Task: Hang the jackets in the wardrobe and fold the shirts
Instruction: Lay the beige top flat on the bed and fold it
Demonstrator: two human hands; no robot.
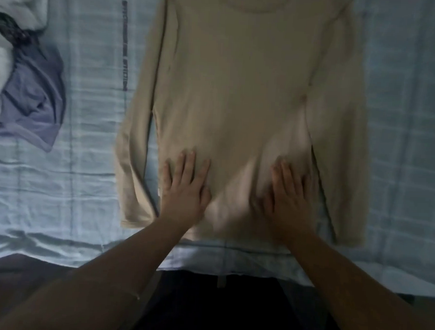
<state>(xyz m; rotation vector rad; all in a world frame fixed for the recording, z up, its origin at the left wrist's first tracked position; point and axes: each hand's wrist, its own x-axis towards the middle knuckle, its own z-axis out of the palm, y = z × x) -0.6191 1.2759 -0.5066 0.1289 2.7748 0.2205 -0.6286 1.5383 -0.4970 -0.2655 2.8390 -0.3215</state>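
Left forearm (110, 267): I saw it, bare, come in from the lower left corner of the frame and angle toward the centre.
Right forearm (344, 277): it came in bare from the lower right corner, mirroring the other.
Dark clothing (203, 310): it filled the bottom centre between the 2 forearms; I could not tell what garment it was.
Left hand (185, 188): it lay palm down on the lower left part of the shirt's body, fingers straight and a little apart, gripping nothing.
Right hand (289, 196): it lay palm down on the lower right part, fingers straight and close together as far as I could read through the blur, pinching nothing.
Beige shirt (235, 90): it was long-sleeved and spread flat on the bed in the centre of the frame, hem toward the bottom and neckline at the top edge.
Left sleeve (133, 165): it ran down alongside the body at centre left, just beside the left hand.
Right sleeve (343, 146): it ran down alongside the body at centre right.
Bed sheet (80, 162): it was pale blue, checked and wrinkled, under the shirt and showing on both sides.
Dark stripe (124, 46): it was a vertical band on the sheet, just left of the shirt, in the upper part.
Lavender garment (36, 97): it sat crumpled at the left edge, well apart from the shirt.
White garment (21, 0): it was bunched in the upper left corner, above the lavender one.
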